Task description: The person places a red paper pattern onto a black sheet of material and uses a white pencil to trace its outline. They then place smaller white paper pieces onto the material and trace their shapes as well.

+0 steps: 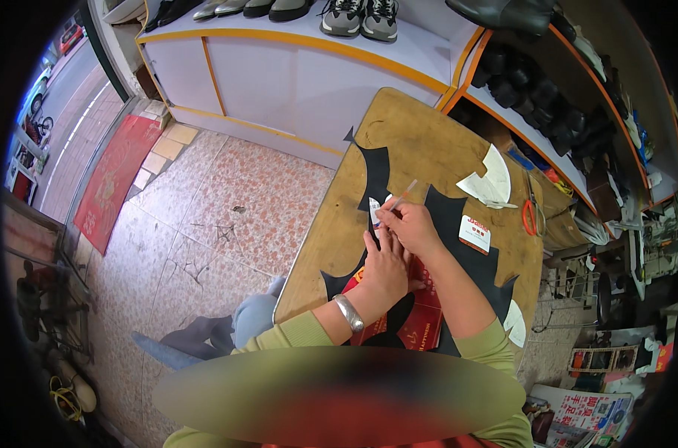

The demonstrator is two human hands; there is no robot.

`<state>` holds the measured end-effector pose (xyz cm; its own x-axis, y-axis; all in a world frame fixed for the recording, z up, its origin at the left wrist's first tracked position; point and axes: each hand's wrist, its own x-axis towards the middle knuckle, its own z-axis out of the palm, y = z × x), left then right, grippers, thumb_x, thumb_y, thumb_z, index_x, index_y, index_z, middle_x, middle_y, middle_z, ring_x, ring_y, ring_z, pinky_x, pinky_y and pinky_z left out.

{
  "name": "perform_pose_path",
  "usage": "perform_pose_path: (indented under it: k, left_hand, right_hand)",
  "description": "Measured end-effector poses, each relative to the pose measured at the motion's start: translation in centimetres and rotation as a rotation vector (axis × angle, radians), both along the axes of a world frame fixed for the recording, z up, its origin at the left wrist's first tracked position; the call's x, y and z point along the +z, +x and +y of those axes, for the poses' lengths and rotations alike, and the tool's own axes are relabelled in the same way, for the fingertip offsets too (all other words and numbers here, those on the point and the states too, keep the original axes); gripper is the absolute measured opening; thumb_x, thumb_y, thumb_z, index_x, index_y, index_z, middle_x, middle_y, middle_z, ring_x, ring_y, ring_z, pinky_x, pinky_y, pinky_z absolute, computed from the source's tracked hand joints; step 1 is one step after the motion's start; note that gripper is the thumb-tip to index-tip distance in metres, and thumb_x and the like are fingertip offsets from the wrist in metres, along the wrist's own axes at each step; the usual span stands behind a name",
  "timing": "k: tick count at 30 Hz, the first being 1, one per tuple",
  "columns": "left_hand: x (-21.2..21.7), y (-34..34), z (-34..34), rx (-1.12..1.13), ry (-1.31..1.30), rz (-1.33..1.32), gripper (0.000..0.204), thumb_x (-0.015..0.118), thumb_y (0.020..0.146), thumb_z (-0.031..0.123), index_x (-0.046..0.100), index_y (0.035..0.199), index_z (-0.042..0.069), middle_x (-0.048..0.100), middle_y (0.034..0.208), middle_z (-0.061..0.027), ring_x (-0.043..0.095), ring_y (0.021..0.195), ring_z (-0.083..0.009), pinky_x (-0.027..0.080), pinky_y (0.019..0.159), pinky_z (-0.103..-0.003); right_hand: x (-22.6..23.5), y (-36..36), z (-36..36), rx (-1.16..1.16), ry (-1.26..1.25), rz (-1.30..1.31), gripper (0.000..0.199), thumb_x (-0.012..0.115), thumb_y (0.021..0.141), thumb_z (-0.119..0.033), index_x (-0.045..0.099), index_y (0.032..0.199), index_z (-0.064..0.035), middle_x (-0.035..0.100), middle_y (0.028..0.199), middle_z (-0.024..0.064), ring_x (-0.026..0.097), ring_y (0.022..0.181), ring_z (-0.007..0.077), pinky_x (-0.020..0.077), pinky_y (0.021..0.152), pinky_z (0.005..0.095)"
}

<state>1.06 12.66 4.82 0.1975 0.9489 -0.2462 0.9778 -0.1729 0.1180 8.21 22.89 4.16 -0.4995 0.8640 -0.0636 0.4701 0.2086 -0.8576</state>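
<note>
- Pinching slim pen (407, 193) in right grip (413, 226): likely light, stiff.
- Pressing flat with left grip (386, 272).
- Take black sheet (480, 266), 3 o'clock of left grip, by edges; likely limp.

1. Fairly bright, even light; daylight on the grey paved street (79, 134) outside;
2. Small glints on the wide silver metal bangle (348, 313); dim recesses in the orange-edged white shelving (495, 108);
3. Large flat black cut-out sheet (447, 224) crisp; smooth oval blur (339, 388) below;
4. Curved edges; black rim.

1 head fisheye, facing down at table (425, 134); rim unclear.
</note>
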Motion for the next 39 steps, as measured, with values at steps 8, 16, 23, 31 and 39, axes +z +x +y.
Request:
perform_pose_path:
  k: [8,16,23,31,39]
  left_hand:
    - [-0.6,0.0,-0.1,0.007,0.023,0.016,0.099,0.042,0.086,0.079,0.032,0.156,0.010,0.028,0.161,-0.0147,0.017,0.150,-0.0419,0.019,0.114,-0.065]
    - [-0.5,-0.1,-0.1,-0.001,0.024,0.016,0.101,0.043,0.084,0.081,0.033,0.155,0.009,0.030,0.159,-0.0160,0.017,0.149,-0.0440,0.019,0.114,-0.064]
    - [-0.9,-0.2,0.0,0.003,0.090,-0.029,0.102,0.047,0.083,0.079,0.033,0.154,0.007,0.033,0.157,-0.0197,0.019,0.147,-0.0472,0.020,0.116,-0.058]
    - [-1.1,-0.2,0.4,-0.012,0.084,-0.055,0.105,0.049,0.082,0.079,0.031,0.154,0.004,0.031,0.156,-0.0246,0.020,0.146,-0.0483,0.019,0.118,-0.053]
    - [-1.3,-0.5,0.5,-0.028,0.060,-0.058,0.112,0.048,0.081,0.081,0.022,0.156,0.001,0.024,0.159,-0.0274,0.016,0.148,-0.0499,0.014,0.122,-0.050]
  right_hand:
    - [0.4,-0.6,-0.2,0.057,0.109,-0.130,0.024,0.069,0.090,-0.028,0.071,0.088,-0.0041,0.070,0.077,0.0141,0.066,0.068,0.0282,0.0500,0.062,0.0368]
    - [0.7,-1.2,-0.1,0.097,0.214,-0.124,0.022,0.067,0.091,-0.025,0.068,0.085,-0.0030,0.068,0.080,0.0110,0.066,0.069,0.0293,0.0501,0.062,0.0379]
    - [1.1,-2.3,0.6,0.094,0.216,-0.071,0.018,0.065,0.092,-0.017,0.063,0.085,-0.0001,0.064,0.078,0.0107,0.062,0.066,0.0307,0.0486,0.062,0.0378]
    - [0.0,-3.0,2.3,0.097,0.255,0.014,0.019,0.065,0.093,-0.016,0.061,0.087,0.0010,0.062,0.081,0.0129,0.059,0.070,0.0336,0.0477,0.064,0.0380]
    - [-0.9,-3.3,3.0,0.061,0.224,0.034,0.019,0.065,0.093,-0.017,0.061,0.086,0.0002,0.061,0.077,0.0111,0.057,0.062,0.0272,0.0465,0.060,0.0359]
